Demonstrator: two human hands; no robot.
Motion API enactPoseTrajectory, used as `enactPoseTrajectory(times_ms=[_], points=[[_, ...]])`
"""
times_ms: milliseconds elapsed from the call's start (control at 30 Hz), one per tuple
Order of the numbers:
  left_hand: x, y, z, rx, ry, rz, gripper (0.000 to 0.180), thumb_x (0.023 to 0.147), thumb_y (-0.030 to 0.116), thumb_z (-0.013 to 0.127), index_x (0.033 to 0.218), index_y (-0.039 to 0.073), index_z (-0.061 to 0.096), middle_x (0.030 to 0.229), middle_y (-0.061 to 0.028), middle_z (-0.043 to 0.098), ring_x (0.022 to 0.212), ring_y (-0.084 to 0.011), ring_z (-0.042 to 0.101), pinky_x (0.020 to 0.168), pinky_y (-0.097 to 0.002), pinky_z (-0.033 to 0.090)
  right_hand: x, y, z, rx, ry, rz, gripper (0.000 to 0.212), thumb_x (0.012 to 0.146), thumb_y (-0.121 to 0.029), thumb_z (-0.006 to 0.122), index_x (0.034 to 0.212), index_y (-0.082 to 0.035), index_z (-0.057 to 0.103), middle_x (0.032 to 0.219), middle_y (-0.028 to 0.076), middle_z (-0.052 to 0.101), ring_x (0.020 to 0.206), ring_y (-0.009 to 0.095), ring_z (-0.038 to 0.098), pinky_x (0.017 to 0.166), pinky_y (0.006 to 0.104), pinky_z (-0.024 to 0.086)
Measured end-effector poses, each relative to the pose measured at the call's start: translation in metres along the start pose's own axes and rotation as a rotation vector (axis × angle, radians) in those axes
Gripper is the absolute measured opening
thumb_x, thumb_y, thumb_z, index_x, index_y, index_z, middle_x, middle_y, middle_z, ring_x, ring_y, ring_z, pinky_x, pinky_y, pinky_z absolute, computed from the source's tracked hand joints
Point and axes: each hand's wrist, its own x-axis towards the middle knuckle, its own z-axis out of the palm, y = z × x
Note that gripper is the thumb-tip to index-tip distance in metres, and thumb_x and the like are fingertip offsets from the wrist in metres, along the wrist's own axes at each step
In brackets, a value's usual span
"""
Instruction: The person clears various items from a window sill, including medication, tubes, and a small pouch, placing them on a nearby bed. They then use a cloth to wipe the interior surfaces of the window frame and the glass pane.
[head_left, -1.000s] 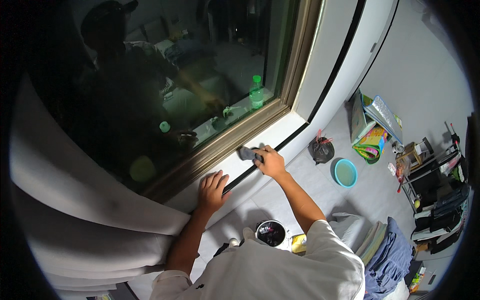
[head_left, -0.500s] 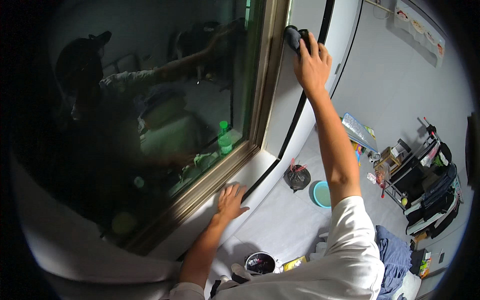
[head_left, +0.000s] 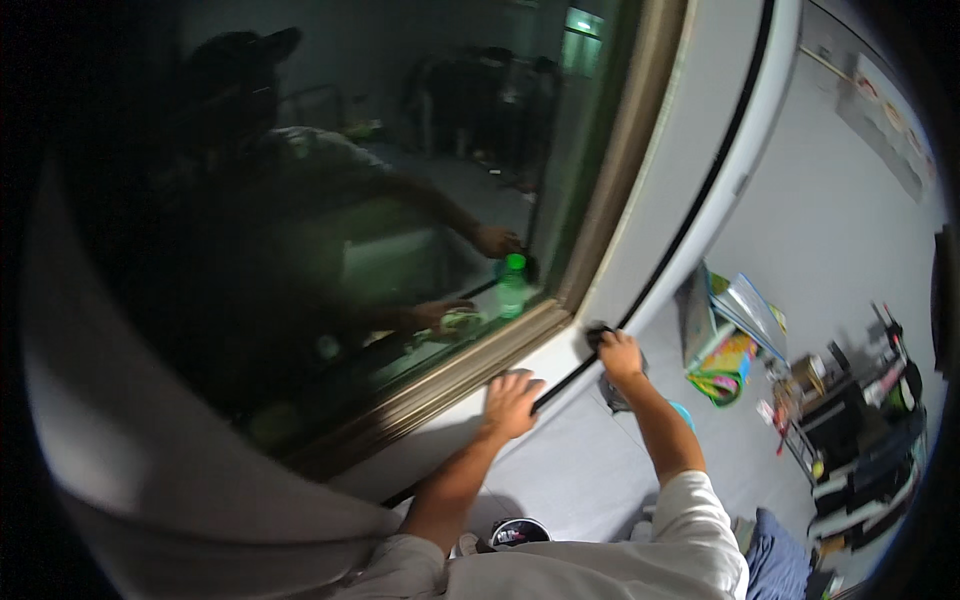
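Note:
My right hand grips a dark grey cloth and presses it at the lower corner of the white window surround, where the side meets the sill. Most of the cloth is hidden under the fingers. On the white sill rests my left hand, fingers spread and holding nothing. Between the sill and the dark window glass runs a bronze-coloured metal frame. A green-capped bottle shows in the glass near that corner; whether it is behind the pane or reflected, I cannot tell.
Below the sill, a black bag and a blue basin are partly hidden by my right arm. A bucket stands near my feet. Clothes hang on a rack to the right, and a pale curtain hangs at left.
My right hand has come down from high on the window's side surround to the sill corner, still with the cloth. My left hand stays on the sill. The head view has shifted.

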Motion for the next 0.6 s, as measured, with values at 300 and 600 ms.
enactPoseTrajectory(times_ms=[300, 600], points=[[-0.053, 0.096, -0.130, 0.024, 0.472, 0.088, 0.047, 0.080, 0.028, 0.075, 0.124, 0.017, 0.063, 0.129, -0.0100, 0.057, 0.127, -0.0287, 0.046, 0.109, -0.0461, 0.033, 0.001, -0.012, -0.090, 0.438, 0.263, 0.202, 0.028, 0.071, -0.001, 0.061, 0.093, -0.010, 0.077, 0.106, 0.006, 0.069, 0.099, 0.030, 0.058, 0.089, 0.0363, 0.051], [-0.144, 0.119, -0.304, 0.711, 1.240, -0.185, 0.067, 0.085, 0.016, 0.075, 0.140, 0.002, 0.039, 0.129, -0.0245, 0.050, 0.097, -0.0334, 0.054, 0.088, -0.0412, 0.044, 0.017, -0.101, -0.079, 0.869, 0.414, 0.203, 0.032, 0.069, -0.002, 0.069, 0.101, -0.003, 0.072, 0.104, 0.017, 0.068, 0.099, 0.035, 0.063, 0.092, 0.0415, 0.049]])
